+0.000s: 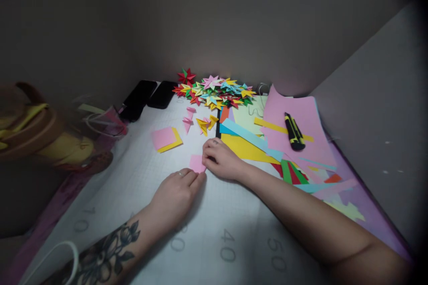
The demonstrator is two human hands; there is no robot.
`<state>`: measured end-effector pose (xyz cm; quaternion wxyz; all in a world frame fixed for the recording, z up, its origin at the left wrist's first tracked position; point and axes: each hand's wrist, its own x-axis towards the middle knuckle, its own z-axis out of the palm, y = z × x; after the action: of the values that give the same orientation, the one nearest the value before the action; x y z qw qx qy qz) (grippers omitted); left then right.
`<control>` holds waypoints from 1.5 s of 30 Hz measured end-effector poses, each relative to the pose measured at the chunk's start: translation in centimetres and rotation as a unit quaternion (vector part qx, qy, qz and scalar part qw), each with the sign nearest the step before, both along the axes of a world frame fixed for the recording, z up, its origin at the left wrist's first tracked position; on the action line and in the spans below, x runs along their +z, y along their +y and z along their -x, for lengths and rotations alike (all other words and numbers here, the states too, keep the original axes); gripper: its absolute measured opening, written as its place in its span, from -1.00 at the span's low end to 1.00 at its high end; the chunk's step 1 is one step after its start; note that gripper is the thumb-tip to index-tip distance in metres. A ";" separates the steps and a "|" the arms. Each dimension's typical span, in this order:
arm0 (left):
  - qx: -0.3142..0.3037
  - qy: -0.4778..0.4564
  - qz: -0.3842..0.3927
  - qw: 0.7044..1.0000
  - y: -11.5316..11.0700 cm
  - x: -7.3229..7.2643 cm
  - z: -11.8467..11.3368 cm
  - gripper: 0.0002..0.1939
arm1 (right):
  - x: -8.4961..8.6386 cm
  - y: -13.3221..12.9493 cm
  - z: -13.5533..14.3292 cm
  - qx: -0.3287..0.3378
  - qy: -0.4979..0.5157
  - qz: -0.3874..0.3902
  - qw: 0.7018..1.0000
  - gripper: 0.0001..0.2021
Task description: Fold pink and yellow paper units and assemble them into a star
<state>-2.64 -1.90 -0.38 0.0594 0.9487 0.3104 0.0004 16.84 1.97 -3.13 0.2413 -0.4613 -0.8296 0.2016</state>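
Both hands meet over a small pink square of paper (196, 163) lying flat on the white gridded cutting mat (214, 227) that covers the desk, about centre of view. The left hand (176, 196), coming in from 7 o'clock with a tattooed forearm, presses its fingertips together on the paper's near edge; the right hand (221, 159), reaching in from 4 o'clock, has its fingers curled and pinched onto the paper's right edge. At 11 o'clock from the paper lies a pink square stacked on a yellow square of paper (166, 139). At 12 o'clock, a few folded pink and yellow paper points (200, 122) sit loose, and beyond them a heap of multicoloured folded paper stars (214, 90). At 2 o'clock, overlapping coloured paper sheets and strips (261, 142) spread out, with a black-and-yellow utility knife (294, 131) resting on a large pink sheet (301, 142). 2 dark phones (147, 95) lie at 11 o'clock near the wall.
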 end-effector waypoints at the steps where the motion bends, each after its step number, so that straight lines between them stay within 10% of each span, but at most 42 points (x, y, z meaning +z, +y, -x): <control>1: -0.002 0.009 -0.004 1.000 0.0 0.0 0.0 -0.67 | 0.0 0.0 0.0 -0.001 -0.001 -0.001 1.000 -0.87; 33: -0.003 0.047 -0.001 0.999 -1.2 0.1 -0.5 -0.65 | 0.1 -0.7 1.1 -0.061 -0.057 -0.002 0.996 -0.89; 45: -0.021 0.010 -0.019 1.000 -1.7 -0.7 -0.8 -0.72 | -0.5 0.2 -0.5 -0.201 -0.104 -0.069 0.972 -0.89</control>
<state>-1.87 -3.57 -1.05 0.0384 0.9559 0.2910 -0.0046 17.29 2.18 -3.62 0.2207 -0.6191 -0.7525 0.0428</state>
